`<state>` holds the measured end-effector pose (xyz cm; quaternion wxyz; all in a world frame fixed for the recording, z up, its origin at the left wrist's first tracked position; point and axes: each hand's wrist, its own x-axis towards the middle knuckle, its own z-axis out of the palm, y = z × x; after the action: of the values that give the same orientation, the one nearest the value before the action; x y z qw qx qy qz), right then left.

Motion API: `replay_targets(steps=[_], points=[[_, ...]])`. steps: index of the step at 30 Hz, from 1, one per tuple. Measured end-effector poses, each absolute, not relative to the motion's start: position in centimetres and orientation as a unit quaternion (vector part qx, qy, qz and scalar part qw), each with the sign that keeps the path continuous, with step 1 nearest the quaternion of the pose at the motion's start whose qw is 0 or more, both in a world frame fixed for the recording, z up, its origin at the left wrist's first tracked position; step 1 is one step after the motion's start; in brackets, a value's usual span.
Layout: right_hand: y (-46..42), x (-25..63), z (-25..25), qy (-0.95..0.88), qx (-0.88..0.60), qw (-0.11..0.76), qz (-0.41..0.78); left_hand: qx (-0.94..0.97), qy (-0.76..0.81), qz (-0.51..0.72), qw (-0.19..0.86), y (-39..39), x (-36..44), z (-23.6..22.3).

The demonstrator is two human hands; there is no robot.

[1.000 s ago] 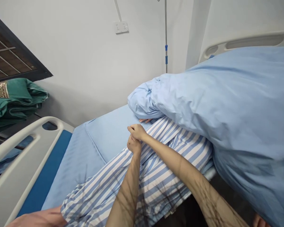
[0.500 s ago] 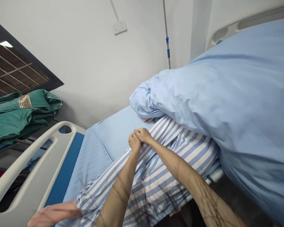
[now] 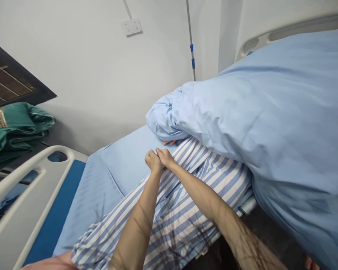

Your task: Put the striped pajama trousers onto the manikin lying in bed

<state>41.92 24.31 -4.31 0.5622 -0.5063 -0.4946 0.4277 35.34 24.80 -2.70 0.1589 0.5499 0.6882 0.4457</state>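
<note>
My left hand (image 3: 153,161) and my right hand (image 3: 165,157) are side by side, touching, both with curled fingers. They rest at the far edge of blue-and-white striped trousers (image 3: 214,172), worn by a figure lying on the bed. Whether trouser cloth is pinched in either hand is hidden. Just beyond, the fingertips of the figure's hand (image 3: 170,142) peek from under a light blue quilt (image 3: 256,112). A bare pinkish foot or ankle (image 3: 52,261) comes out of the trouser leg at bottom left.
The bed's blue sheet (image 3: 126,150) runs to a pale footboard (image 3: 36,198) at left. Behind it lies folded green cloth (image 3: 19,123). A thin pole (image 3: 190,30) stands by the wall, near a wall socket (image 3: 132,27). The quilt bulges along the right.
The view has shifted, so the scene sits further left. My right hand, earlier lying partly over the left, is now beside it, and my left hand is more tightly curled.
</note>
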Motion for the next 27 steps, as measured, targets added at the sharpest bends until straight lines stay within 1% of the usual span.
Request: replay_targets(steps=[4,10,13,17,19,21,23,27], points=[[24.5,41.9,-4.7,-0.488,-0.522,0.568,0.408,0.565,0.728,0.36,0.146,22.5,35.9,-5.3],[24.3,41.6,-5.1,-0.506,-0.541,0.554,0.379,0.574,0.73,0.331,0.165,21.9,35.9,-4.3],[24.0,42.3,-3.8,-0.546,-0.565,0.503,0.36,0.562,0.73,0.345,0.179,21.7,35.8,-3.9],[23.9,43.7,0.0,-0.672,-0.558,0.402,0.273,0.572,0.713,0.36,0.189,21.6,35.6,-4.1],[24.1,44.1,1.7,-0.707,-0.548,0.382,0.233,0.578,0.709,0.354,0.192,21.6,35.6,-4.3],[24.4,44.2,2.3,-0.714,-0.548,0.381,0.211,0.577,0.714,0.348,0.192,21.7,35.6,-4.4],[24.6,44.3,1.6,-0.709,-0.558,0.376,0.21,0.573,0.719,0.345,0.188,21.7,35.7,-4.5],[24.5,44.4,-2.2,-0.68,-0.601,0.347,0.234,0.577,0.713,0.353,0.185,21.9,35.6,-4.9]])
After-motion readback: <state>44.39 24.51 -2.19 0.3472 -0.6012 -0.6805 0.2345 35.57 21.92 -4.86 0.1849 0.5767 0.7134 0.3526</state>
